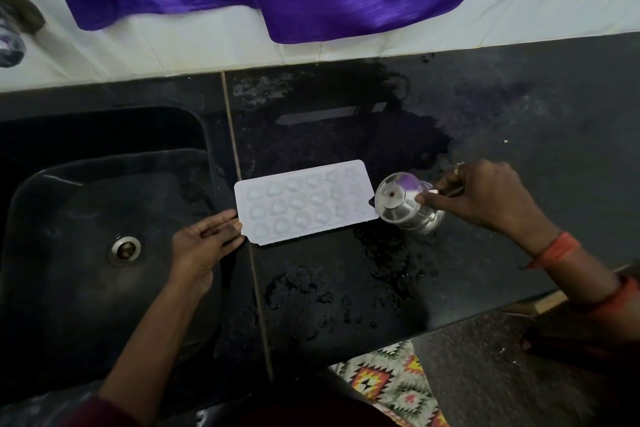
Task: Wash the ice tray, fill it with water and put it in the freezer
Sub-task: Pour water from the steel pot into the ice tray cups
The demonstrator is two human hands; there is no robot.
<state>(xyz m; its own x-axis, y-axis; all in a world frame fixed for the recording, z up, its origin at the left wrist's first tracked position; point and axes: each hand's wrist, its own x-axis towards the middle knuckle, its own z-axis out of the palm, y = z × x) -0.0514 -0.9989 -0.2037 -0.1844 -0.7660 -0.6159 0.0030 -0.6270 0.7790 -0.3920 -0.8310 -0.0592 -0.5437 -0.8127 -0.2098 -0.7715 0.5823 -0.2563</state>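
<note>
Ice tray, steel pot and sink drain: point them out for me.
ice tray (304,203), head view, on its middle cavities.
steel pot (410,211), head view, on its shiny side.
sink drain (124,251), head view, on its centre.

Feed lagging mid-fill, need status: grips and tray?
Left grip touches left end of ice tray, fingers straight. Right grip holds steel cup tipped at tray's right end. Tray flat on wet counter beside sink.
</note>
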